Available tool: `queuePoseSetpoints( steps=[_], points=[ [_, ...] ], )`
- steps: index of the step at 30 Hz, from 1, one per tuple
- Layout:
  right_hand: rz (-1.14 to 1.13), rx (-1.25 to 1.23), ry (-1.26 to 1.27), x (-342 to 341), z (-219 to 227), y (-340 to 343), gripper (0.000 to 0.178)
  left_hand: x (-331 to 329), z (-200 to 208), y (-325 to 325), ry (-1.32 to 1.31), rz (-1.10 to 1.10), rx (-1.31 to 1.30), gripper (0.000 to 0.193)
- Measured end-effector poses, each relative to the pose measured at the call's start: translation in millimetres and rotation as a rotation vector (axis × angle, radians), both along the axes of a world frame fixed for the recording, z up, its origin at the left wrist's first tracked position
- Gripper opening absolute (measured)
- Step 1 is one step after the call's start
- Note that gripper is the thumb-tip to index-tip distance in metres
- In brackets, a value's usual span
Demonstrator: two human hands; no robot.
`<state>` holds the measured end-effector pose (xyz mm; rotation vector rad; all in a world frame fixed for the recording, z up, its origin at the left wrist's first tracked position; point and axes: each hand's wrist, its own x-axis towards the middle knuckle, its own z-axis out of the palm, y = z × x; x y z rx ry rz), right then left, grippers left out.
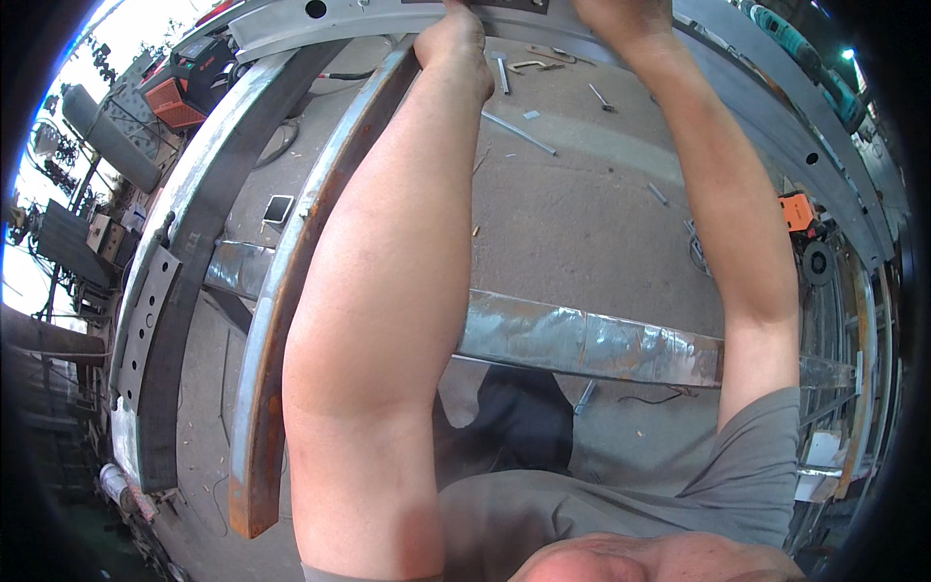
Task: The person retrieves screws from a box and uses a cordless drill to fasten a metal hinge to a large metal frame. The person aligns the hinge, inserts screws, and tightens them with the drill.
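Note:
Both my arms reach to the top edge of the view, toward a long grey metal beam (320, 24) that spans the far side. My left hand (453, 41) is at the beam's near edge, close to the far end of a rusty square tube (291, 252). Its fingers are mostly cut off by the frame. Farther right, my right hand (628, 17) is over the same beam, its fingers outside the picture. Between the hands a dark plate (514, 4) shows on the beam. What either hand holds, if anything, is hidden.
A steel cross tube (592, 339) runs in front of me. On the floor lie a bolt (601, 97), a thin rod (519, 131) and other small metal pieces. A wide steel beam (199, 223) and a red-black machine (184, 87) stand left; an orange tool (799, 211) is right.

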<state>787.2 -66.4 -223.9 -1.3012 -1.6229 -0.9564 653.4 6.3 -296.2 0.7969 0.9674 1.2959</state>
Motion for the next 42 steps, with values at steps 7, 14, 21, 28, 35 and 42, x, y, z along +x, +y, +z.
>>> queuePoseSetpoints(
  steps=[7,14,21,28,35,42],
  points=[
    [0.016,-0.087,-0.112,-4,-13,-17,0.046,-3,11,-9,0.037,0.023,-0.069,0.077],
    [0.011,-0.051,-0.163,-4,-16,-17,0.044,-17,23,-27,0.034,-0.091,-0.149,0.071],
    [0.025,-0.024,-0.213,1,-20,-15,0.027,-18,12,-19,-0.002,-0.125,-0.131,0.068],
    [0.030,0.038,-0.266,-5,-21,-18,0.013,-18,5,-17,-0.090,-0.140,-0.079,0.055],
    [0.110,0.133,-0.244,-4,-27,-9,0.013,-24,17,-33,0.006,-0.165,-0.138,0.053],
    [0.232,0.076,-0.200,2,-37,-6,0.026,-29,27,-52,0.052,-0.096,0.001,0.022]
  ],
)
